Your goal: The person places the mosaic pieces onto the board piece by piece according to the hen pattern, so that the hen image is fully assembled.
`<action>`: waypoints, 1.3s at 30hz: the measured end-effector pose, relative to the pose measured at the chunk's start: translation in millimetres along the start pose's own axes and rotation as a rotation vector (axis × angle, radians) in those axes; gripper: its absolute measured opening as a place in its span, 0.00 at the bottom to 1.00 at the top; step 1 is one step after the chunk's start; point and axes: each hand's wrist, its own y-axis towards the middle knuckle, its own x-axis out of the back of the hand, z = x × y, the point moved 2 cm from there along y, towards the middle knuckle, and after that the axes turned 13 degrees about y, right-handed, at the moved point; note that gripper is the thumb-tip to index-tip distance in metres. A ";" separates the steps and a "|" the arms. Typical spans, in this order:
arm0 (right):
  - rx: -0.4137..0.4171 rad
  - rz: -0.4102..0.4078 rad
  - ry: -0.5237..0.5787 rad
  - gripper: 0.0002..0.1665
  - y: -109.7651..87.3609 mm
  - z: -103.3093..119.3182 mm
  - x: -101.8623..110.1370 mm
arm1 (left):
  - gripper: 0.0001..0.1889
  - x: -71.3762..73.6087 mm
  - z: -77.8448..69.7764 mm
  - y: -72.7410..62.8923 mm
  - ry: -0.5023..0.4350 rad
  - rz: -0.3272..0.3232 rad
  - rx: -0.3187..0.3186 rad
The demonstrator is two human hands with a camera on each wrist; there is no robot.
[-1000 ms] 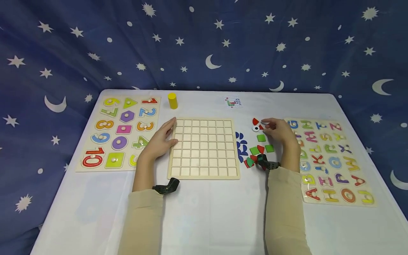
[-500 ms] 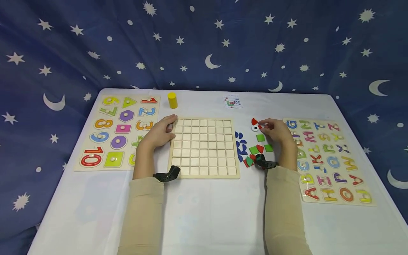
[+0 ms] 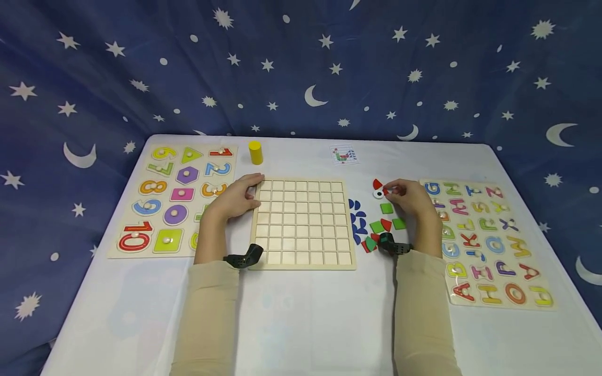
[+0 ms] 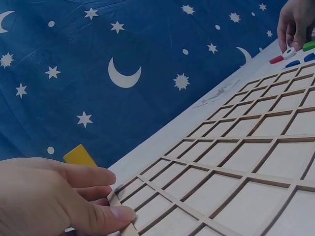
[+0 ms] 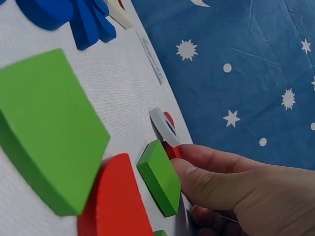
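By the right hand [image 3: 414, 198], a red piece [image 5: 172, 151] is being pinched between thumb and forefinger, close beside a white eye disc [image 3: 378, 194]. By the left hand [image 3: 232, 200], the left rim of the wooden grid board [image 3: 303, 224] is being gripped near its far corner. The board's right edge is being lined by blue pieces [image 3: 361, 223]; green squares [image 3: 386, 209] are being seen near the right hand. Beyond, a yellow cylinder [image 3: 255, 152] and a picture card [image 3: 345, 154] are being borne by the white-covered bench [image 3: 320, 324].
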 end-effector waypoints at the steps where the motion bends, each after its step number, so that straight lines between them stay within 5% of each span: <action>1: 0.000 -0.002 -0.002 0.18 0.6 0.1 0.2 | 0.36 0.5 -0.1 1.0 0.003 0.004 -0.005; 15: -0.007 0.048 -0.015 0.21 0.4 1.8 -4.3 | 0.35 -0.4 4.8 3.4 0.057 0.023 -0.025; 39: -0.019 -0.041 0.026 0.15 -5.8 6.0 8.4 | 0.36 0.8 5.5 9.0 0.061 0.035 -0.021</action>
